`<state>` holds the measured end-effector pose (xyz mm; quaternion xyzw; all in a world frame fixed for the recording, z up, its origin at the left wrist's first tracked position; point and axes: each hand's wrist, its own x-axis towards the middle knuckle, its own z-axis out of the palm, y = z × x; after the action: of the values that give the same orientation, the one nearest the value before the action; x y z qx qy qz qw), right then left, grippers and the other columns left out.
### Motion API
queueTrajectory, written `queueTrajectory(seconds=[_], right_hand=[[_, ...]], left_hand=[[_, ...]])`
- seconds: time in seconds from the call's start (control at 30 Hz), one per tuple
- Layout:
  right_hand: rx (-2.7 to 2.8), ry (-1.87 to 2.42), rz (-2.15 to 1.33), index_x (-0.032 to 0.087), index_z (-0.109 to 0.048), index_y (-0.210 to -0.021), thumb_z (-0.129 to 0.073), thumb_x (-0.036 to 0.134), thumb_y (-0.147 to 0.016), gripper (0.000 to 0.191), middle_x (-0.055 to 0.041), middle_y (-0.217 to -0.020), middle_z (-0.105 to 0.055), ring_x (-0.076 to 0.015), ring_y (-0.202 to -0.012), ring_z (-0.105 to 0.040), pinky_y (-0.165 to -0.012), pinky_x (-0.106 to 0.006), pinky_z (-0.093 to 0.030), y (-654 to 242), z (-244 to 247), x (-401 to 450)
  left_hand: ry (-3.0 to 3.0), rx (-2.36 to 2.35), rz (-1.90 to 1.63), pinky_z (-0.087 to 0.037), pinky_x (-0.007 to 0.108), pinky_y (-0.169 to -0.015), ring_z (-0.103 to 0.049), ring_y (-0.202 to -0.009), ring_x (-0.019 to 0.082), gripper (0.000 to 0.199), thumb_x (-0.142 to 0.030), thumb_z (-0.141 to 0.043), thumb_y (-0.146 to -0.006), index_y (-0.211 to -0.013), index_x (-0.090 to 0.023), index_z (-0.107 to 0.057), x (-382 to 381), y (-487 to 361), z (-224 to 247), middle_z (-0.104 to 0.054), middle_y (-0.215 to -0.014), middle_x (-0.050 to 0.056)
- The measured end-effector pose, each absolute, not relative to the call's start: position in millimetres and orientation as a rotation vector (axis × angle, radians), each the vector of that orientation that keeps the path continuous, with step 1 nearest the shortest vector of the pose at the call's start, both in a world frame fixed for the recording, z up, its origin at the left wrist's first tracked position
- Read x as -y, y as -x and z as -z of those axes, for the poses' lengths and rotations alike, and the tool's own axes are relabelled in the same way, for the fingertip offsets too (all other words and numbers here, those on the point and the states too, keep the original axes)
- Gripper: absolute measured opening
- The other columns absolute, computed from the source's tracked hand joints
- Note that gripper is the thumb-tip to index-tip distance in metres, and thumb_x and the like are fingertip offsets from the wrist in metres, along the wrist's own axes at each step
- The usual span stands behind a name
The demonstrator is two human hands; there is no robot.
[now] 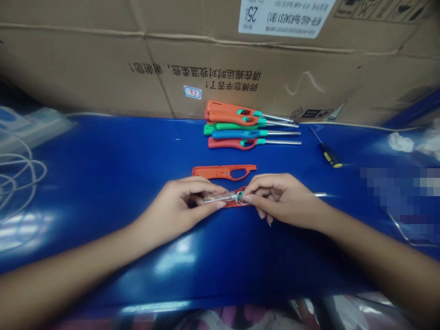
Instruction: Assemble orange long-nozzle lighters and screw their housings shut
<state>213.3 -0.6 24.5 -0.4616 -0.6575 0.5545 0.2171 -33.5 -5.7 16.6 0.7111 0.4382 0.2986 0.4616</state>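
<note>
My left hand (187,201) pinches a clear tube-like part (220,198) between thumb and forefinger. That part lies over an orange lighter shell half (233,204) on the blue table. Fine white wires and a green piece show at its right end, where the bent fingers of my right hand (275,197) are closed on something too small to make out. A metal rod tip (320,195) sticks out beyond my right wrist. Just above my hands lies a separate orange shell half (225,172) with an oval opening.
Several long-nosed lighters (240,133) are lined up at the table's back, before a large cardboard box (103,68). A screwdriver (328,153) and crumpled white material (400,142) are at right. White cable and plastic (20,165) lie at left on the blue table (137,156).
</note>
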Motion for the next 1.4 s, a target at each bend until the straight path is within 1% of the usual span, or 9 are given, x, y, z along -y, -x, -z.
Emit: queueTrajectory(seconds=[0.27, 0.43, 0.57, 0.8, 1.0, 1.2, 1.4], right_hand=[[1.826, 1.273, -1.536, 0.016, -0.066, -0.090, -0.065, 0.036, -0.090, 0.020, 0.0031, -0.060, -0.060, -0.0082, -0.046, -0.057, -0.042, -0.019, -0.052, -213.3, -23.3, -0.2], [1.824, 1.268, -1.549, 0.016, -0.066, -0.090, -0.065, 0.035, -0.090, 0.019, 0.0032, -0.058, -0.059, -0.0086, -0.047, -0.056, -0.042, -0.019, -0.051, -213.8, -24.5, -0.1], [1.843, 1.272, -1.531, 0.016, -0.067, -0.090, -0.066, 0.036, -0.090, 0.020, 0.0030, -0.061, -0.058, -0.0089, -0.048, -0.056, -0.041, -0.020, -0.051, -213.8, -23.8, 0.4], [1.906, 1.255, -1.452, 0.016, -0.068, -0.089, -0.064, 0.037, -0.091, 0.021, 0.0029, -0.068, -0.056, -0.0066, -0.048, -0.055, -0.039, -0.018, -0.047, -213.7, -22.0, 1.3], [1.933, 1.231, -1.403, 0.016, -0.069, -0.087, -0.064, 0.032, -0.091, 0.018, 0.0034, -0.070, -0.055, -0.0050, -0.047, -0.054, -0.041, -0.017, -0.044, -211.7, -22.7, 1.2], [1.938, 1.256, -1.352, 0.015, -0.069, -0.085, -0.064, 0.029, -0.091, 0.015, 0.0034, -0.069, -0.054, -0.0041, -0.048, -0.049, -0.041, -0.017, -0.040, -210.0, -23.2, 1.8], [1.921, 1.265, -1.355, 0.015, -0.070, -0.086, -0.065, 0.029, -0.090, 0.015, 0.0036, -0.067, -0.054, -0.0045, -0.047, -0.049, -0.041, -0.018, -0.039, -209.0, -23.9, 1.5]], left_hand=[[-1.797, -1.072, -0.717, -0.059, 0.020, -0.068, -0.072, -0.086, 0.016, 0.020, -0.031, -0.072, -0.087, -0.104, -0.022, -0.079, 4.8, 32.2, -20.9, -0.076, -0.103, 0.005], [-1.797, -1.067, -0.697, -0.058, 0.020, -0.069, -0.072, -0.086, 0.016, 0.021, -0.030, -0.071, -0.088, -0.105, -0.022, -0.079, 5.2, 32.4, -20.8, -0.077, -0.104, 0.005], [-1.800, -1.070, -0.695, -0.058, 0.020, -0.068, -0.072, -0.087, 0.016, 0.021, -0.031, -0.072, -0.088, -0.105, -0.022, -0.079, 6.0, 32.6, -20.2, -0.076, -0.104, 0.005], [-1.797, -1.070, -0.678, -0.059, 0.021, -0.070, -0.073, -0.085, 0.016, 0.021, -0.029, -0.071, -0.088, -0.107, -0.023, -0.079, 5.4, 33.0, -19.4, -0.076, -0.104, 0.005], [-1.800, -1.088, -0.663, -0.060, 0.025, -0.075, -0.072, -0.087, 0.018, 0.022, -0.031, -0.071, -0.088, -0.108, -0.025, -0.079, 6.0, 33.3, -19.0, -0.077, -0.105, 0.005], [-1.798, -1.093, -0.690, -0.057, 0.022, -0.065, -0.072, -0.081, 0.016, 0.021, -0.029, -0.071, -0.088, -0.106, -0.025, -0.080, 6.6, 31.5, -19.1, -0.077, -0.102, 0.005], [-1.804, -1.081, -0.718, -0.055, 0.020, -0.063, -0.070, -0.075, 0.013, 0.020, -0.028, -0.072, -0.087, -0.105, -0.024, -0.080, 6.9, 31.1, -17.0, -0.076, -0.099, 0.004]])
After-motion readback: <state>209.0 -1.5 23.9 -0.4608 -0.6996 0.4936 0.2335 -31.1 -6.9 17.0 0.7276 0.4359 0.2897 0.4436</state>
